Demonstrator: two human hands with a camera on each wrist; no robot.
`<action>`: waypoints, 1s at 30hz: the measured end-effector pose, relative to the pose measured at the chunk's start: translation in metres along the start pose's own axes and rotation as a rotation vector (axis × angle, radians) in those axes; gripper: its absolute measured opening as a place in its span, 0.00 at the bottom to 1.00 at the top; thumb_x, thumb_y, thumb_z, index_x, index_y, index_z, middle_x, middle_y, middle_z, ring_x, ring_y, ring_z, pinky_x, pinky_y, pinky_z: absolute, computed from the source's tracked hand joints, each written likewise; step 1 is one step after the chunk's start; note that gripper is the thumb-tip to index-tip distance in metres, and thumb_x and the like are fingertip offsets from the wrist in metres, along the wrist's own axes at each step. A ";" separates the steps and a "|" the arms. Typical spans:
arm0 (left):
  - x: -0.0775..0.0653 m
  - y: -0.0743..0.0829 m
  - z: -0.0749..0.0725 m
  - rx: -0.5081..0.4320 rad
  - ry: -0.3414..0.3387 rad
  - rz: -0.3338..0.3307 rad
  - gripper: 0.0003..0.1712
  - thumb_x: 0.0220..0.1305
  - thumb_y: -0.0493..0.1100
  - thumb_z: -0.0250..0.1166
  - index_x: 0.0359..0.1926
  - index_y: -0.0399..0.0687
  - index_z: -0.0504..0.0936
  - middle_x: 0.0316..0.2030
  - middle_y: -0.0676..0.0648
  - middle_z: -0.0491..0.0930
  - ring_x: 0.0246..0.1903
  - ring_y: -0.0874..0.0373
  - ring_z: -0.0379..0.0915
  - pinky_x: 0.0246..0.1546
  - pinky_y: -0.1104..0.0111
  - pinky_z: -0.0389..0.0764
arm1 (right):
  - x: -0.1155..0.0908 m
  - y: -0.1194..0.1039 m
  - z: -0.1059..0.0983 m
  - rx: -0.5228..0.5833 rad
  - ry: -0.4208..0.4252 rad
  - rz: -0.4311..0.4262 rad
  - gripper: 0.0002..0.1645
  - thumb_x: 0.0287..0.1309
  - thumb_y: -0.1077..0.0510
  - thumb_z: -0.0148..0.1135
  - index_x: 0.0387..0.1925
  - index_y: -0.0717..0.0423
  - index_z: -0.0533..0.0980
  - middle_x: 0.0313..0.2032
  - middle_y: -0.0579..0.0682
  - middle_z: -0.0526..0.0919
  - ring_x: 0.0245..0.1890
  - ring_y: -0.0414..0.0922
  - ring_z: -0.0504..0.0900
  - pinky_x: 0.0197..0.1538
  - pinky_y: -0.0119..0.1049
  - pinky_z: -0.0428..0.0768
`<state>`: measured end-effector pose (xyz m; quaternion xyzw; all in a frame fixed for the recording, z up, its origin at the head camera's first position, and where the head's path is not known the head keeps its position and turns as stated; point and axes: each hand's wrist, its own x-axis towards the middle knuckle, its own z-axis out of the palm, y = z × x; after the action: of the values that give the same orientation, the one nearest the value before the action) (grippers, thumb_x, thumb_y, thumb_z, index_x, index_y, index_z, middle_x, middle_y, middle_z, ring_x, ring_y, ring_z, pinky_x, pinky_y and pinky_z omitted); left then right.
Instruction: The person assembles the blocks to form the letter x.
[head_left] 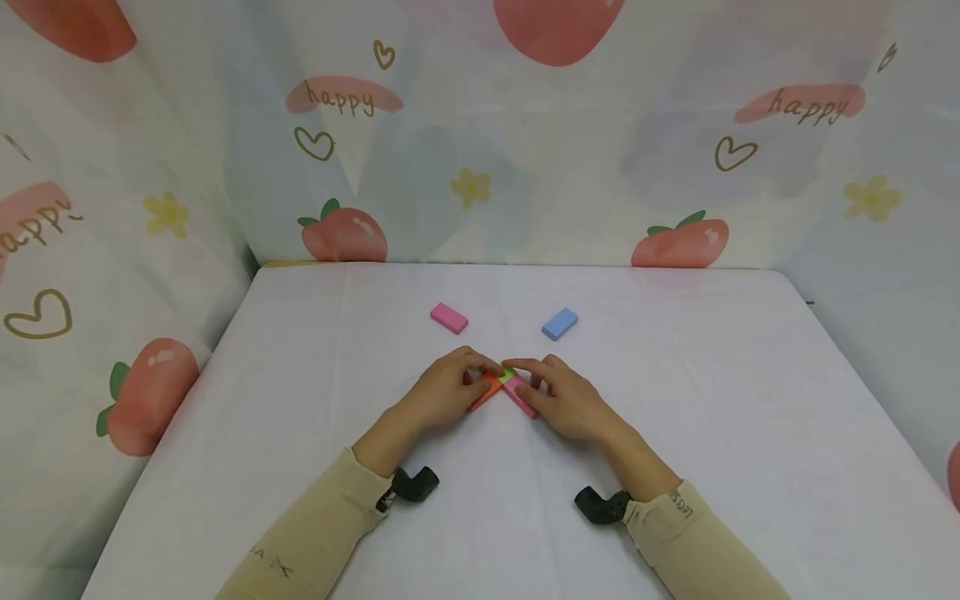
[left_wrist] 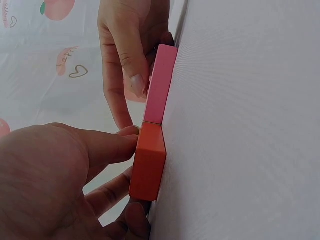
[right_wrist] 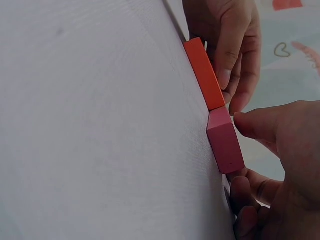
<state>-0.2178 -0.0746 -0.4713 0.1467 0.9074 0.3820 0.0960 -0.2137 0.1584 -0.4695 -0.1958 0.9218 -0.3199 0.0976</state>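
On the white table, an orange block (head_left: 484, 394) and a pink block (head_left: 522, 397) meet at an angle, their near ends spread apart. A bit of a green block (head_left: 507, 375) shows at the far corner where they meet; the rest is hidden by fingers. My left hand (head_left: 446, 387) holds the orange block between thumb and fingers, its forefinger reaching to the green one. With thumb and fingers, my right hand (head_left: 567, 398) holds the pink block, its forefinger also stretching to the green block. Both wrist views show the orange (left_wrist: 149, 162) and pink (right_wrist: 225, 142) blocks touching, flat on the cloth.
Farther back on the table lie another pink block (head_left: 449, 318), to the left, and a blue block (head_left: 560, 323), to the right. A printed curtain (head_left: 525, 167) hangs behind the table's far edge and along the left side.
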 end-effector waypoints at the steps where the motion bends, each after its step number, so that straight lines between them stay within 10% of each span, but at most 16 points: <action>1: 0.000 0.000 0.000 0.000 0.001 0.000 0.12 0.74 0.47 0.64 0.54 0.66 0.87 0.46 0.59 0.79 0.39 0.59 0.73 0.37 0.66 0.74 | 0.000 0.000 0.000 0.002 0.000 -0.001 0.25 0.72 0.52 0.61 0.68 0.38 0.75 0.40 0.47 0.76 0.32 0.42 0.72 0.33 0.37 0.69; 30: 0.002 -0.002 0.001 0.011 -0.006 -0.002 0.13 0.74 0.48 0.65 0.56 0.63 0.86 0.46 0.59 0.80 0.40 0.60 0.73 0.38 0.66 0.75 | 0.000 -0.001 -0.002 -0.004 -0.021 0.011 0.23 0.72 0.54 0.61 0.66 0.38 0.79 0.41 0.48 0.75 0.34 0.42 0.71 0.35 0.37 0.69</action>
<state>-0.2196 -0.0750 -0.4735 0.1477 0.9093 0.3766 0.0982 -0.2143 0.1588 -0.4674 -0.1944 0.9225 -0.3153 0.1083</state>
